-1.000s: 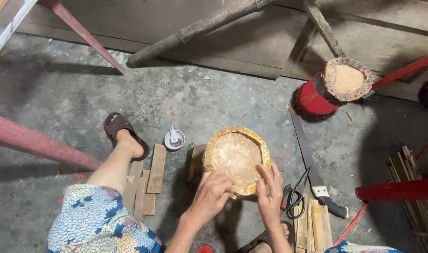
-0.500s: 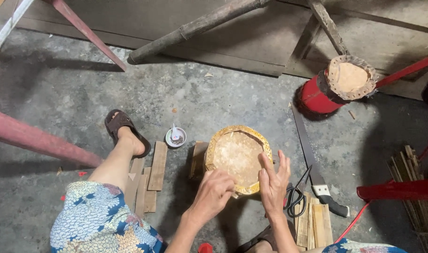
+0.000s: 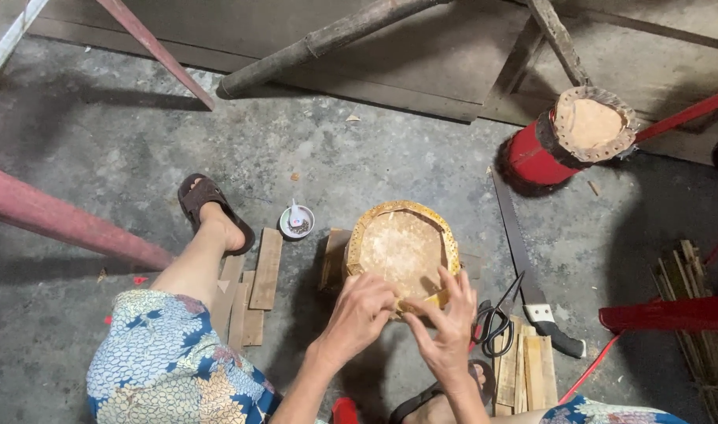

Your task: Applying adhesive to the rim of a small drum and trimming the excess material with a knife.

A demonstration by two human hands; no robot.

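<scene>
On concrete floor point(image 3: 123, 157) | your L hand point(image 3: 363, 314) & R hand point(image 3: 449, 330) pinch near rim of round skin-topped drum point(image 3: 402, 247) | fingers curled, grip apparently closed on edge strip.

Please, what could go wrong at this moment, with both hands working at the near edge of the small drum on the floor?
1. A long saw and black scissors lie just beside the right hand; a careless reach might meet an edge.
2. Both hands, the left hand too, pinch the near rim of the drum; the thin strip there might slip or splinter.
3. The small bowl sits near the sandalled foot and could be knocked over.
</scene>
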